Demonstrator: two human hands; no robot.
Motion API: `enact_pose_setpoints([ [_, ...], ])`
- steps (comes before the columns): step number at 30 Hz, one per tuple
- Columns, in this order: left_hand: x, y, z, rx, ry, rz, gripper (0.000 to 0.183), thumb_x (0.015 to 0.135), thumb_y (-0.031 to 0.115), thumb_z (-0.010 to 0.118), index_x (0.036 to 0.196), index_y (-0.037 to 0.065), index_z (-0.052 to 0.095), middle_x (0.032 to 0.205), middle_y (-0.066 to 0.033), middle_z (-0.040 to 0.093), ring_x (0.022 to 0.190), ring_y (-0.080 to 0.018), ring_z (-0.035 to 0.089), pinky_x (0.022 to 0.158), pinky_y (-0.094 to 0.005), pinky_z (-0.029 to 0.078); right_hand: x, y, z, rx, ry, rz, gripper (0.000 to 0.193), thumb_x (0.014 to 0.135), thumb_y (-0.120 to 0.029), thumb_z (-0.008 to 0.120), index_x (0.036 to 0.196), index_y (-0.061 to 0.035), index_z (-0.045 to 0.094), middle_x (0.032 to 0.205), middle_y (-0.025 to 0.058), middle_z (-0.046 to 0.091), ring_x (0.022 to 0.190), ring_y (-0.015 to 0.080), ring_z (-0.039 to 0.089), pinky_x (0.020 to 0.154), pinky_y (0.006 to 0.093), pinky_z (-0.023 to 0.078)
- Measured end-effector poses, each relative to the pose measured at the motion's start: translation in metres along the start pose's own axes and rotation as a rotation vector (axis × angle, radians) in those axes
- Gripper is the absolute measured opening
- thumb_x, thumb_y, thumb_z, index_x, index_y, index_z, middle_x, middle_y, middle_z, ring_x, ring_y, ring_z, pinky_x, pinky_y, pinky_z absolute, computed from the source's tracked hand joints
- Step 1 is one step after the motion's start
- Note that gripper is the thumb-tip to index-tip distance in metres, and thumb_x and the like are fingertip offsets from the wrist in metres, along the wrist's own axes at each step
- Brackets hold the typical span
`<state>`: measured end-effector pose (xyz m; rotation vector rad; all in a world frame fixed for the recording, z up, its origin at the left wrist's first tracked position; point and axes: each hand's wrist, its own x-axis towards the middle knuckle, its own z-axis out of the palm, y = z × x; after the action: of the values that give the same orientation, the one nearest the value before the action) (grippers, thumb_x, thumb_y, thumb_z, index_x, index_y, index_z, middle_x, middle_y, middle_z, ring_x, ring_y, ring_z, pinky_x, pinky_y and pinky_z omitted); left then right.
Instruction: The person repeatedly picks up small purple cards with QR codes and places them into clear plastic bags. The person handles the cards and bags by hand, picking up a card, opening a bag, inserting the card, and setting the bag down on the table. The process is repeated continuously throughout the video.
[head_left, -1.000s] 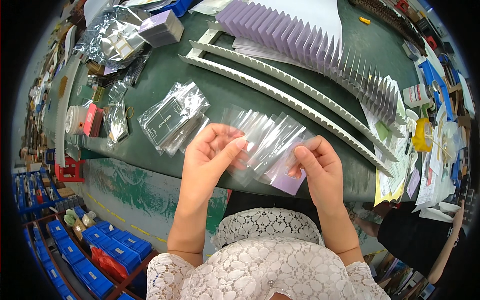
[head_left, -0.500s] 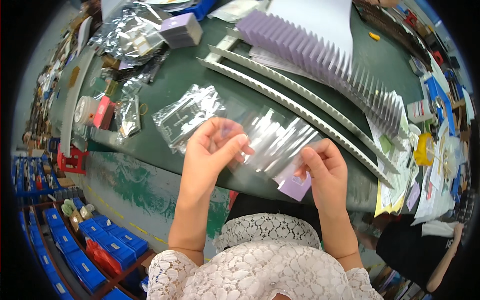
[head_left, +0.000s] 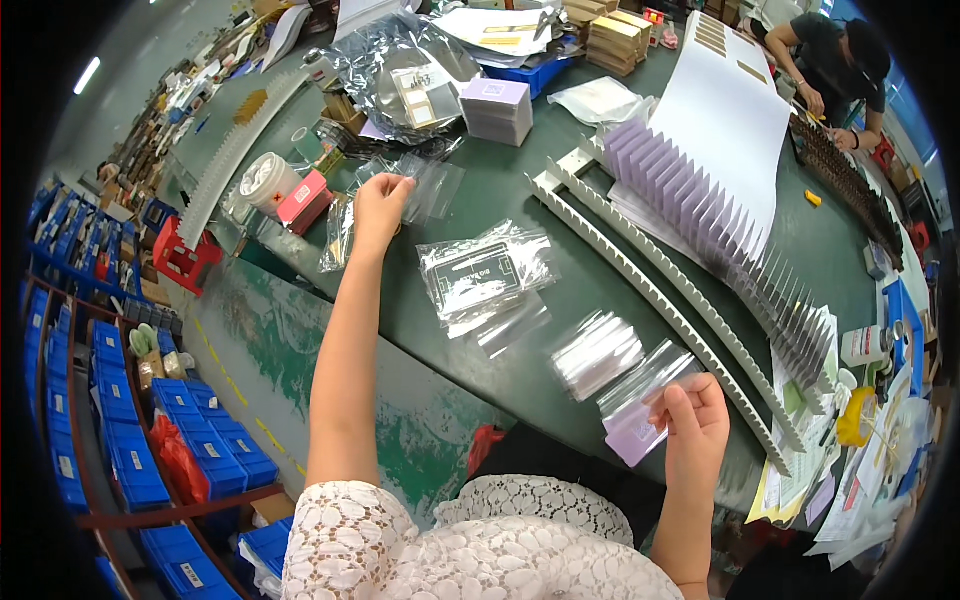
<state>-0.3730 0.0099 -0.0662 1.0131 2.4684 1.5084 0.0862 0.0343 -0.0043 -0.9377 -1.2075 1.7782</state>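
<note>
L hand (head_left: 383, 198) reached far to pinch one clear sleeve (head_left: 428, 187) off the loose pile; R hand (head_left: 692, 425) gripped the bagged purple card (head_left: 637, 432) near the table edge (head_left: 520, 405), kept close.

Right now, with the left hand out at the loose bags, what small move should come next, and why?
Probably pinch one clear bag and bring it back: the left hand is touching that loose pile, while the right hand holds a lilac card half in a clear sleeve near the body, far from the left hand.
</note>
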Motion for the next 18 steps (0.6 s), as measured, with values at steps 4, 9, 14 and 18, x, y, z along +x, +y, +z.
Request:
enact_pose_setpoints([
  [4, -0.013, 0.051, -0.009, -0.182, 0.000, -0.023, 0.025, 0.088, 0.021, 0.065, 0.095, -0.002, 0.065, 0.085, -0.0081, 0.069, 0.072, -0.0132, 0.064, 0.065, -0.0257, 0.048, 0.003, 0.001, -0.005, -0.008, -0.025, -0.067, 0.008, 0.090, -0.003, 0.060, 0.090, -0.0030, 0.052, 0.087, 0.0109, 0.067, 0.074, 0.0109, 0.059, 0.069, 0.0228, 0.045],
  [9, -0.077, 0.138, -0.008, -0.755, -0.547, -0.230, 0.027, 0.093, 0.022, 0.060, 0.106, -0.001, 0.062, 0.091, -0.0108, 0.069, 0.077, -0.0176, 0.068, 0.065, -0.0263, 0.053, 0.008, -0.005, 0.002, -0.082, -0.048, -0.153, 0.006, 0.090, -0.001, 0.060, 0.091, -0.0016, 0.054, 0.094, 0.0104, 0.065, 0.084, 0.0114, 0.059, 0.076, 0.0240, 0.047],
  [14, -0.117, 0.176, 0.008, -0.741, -0.802, -0.213, 0.028, 0.096, 0.022, 0.055, 0.105, -0.003, 0.063, 0.093, -0.0131, 0.069, 0.079, -0.0193, 0.069, 0.066, -0.0255, 0.054, 0.011, -0.012, 0.004, -0.074, -0.032, -0.131, 0.017, 0.089, 0.003, 0.058, 0.105, 0.0000, 0.052, 0.092, 0.0104, 0.065, 0.083, 0.0127, 0.061, 0.074, 0.0244, 0.048],
  [18, -0.135, 0.195, 0.022, -0.758, -0.840, -0.230, 0.027, 0.096, 0.022, 0.054, 0.100, -0.003, 0.063, 0.082, -0.0125, 0.067, 0.073, -0.0221, 0.068, 0.060, -0.0288, 0.055, 0.012, -0.019, 0.006, -0.060, -0.001, -0.174, 0.049, 0.089, 0.005, 0.057, 0.134, -0.0008, 0.038, 0.088, 0.0101, 0.064, 0.081, 0.0128, 0.060, 0.073, 0.0256, 0.049],
])
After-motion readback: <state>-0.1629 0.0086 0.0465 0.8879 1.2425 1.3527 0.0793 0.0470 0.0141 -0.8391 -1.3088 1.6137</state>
